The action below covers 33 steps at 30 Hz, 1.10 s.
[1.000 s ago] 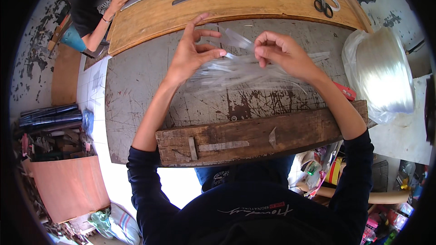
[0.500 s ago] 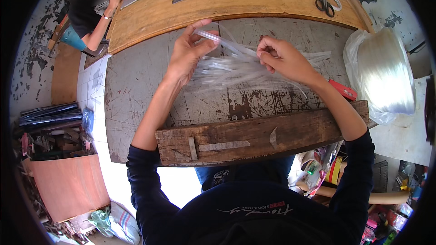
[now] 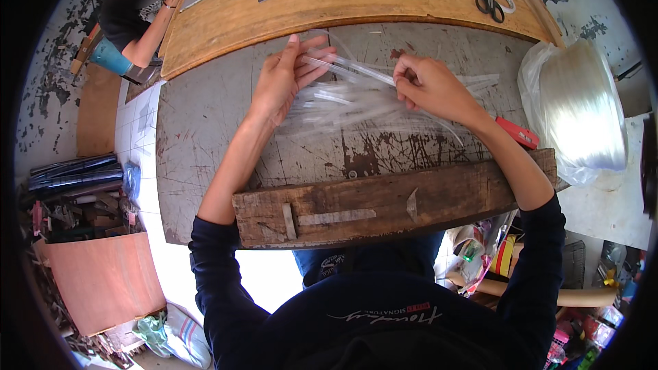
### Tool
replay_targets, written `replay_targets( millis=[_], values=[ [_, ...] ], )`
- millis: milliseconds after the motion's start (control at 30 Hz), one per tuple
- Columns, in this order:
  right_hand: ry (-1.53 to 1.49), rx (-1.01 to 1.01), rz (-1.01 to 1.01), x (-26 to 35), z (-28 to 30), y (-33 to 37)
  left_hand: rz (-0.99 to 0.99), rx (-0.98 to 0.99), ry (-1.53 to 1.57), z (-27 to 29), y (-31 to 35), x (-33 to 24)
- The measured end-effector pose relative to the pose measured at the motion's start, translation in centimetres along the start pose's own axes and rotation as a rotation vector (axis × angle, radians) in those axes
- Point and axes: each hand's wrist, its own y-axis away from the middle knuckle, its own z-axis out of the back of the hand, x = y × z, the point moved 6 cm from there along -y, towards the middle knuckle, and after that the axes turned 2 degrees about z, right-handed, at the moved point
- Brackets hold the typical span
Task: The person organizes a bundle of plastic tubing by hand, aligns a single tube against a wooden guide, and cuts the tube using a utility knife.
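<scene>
In the head view, clock directions run from the loose pile of clear strips (image 3: 349,106) on the grey table (image 3: 205,140). At two o'clock, the right hand (image 3: 433,85) pinches its fingertips on a few held strips (image 3: 363,70); at ten, the left hand (image 3: 282,77) has its fingers apart, those strips crossing them, firm contact unclear. So loosely guided, the springy ends could flick away; overlaps could snag and drag others along. A wooden board (image 3: 343,7) bounds twelve o'clock, a dark plank (image 3: 466,190) six; the red tool (image 3: 517,133) at three crowds the right forearm. Nine o'clock offers the widest room.
</scene>
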Motion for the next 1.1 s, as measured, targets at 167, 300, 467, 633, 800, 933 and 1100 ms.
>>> replay_targets(
  millis=[167,300,467,633,800,933,1100],
  values=[
    [-0.062,0.022,0.000,-0.2,0.0,0.0,-0.102,0.038,-0.065,-0.1,0.0,-0.1],
    [-0.044,0.050,0.017,-0.1,0.0,0.0,-0.125,0.106,-0.051,-0.5,0.0,-0.2],
    [-0.077,0.077,0.018,0.4,-0.5,-0.2,-0.112,0.079,-0.007,-0.5,0.1,0.0],
    [-0.158,0.099,-0.008,-0.1,-0.4,-0.4,-0.128,-0.011,0.090,-0.2,0.5,-1.1],
    [-0.316,0.050,-0.056,-0.1,0.2,-0.5,-0.453,-0.095,0.420,4.7,1.3,-6.6],
    [-0.123,0.086,0.244,1.1,-0.3,-0.6,-0.671,0.284,0.657,10.7,3.3,-12.0],
    [0.098,0.120,0.273,1.8,-1.3,0.1,-0.778,0.183,0.909,16.4,8.1,-17.0]
  ],
)
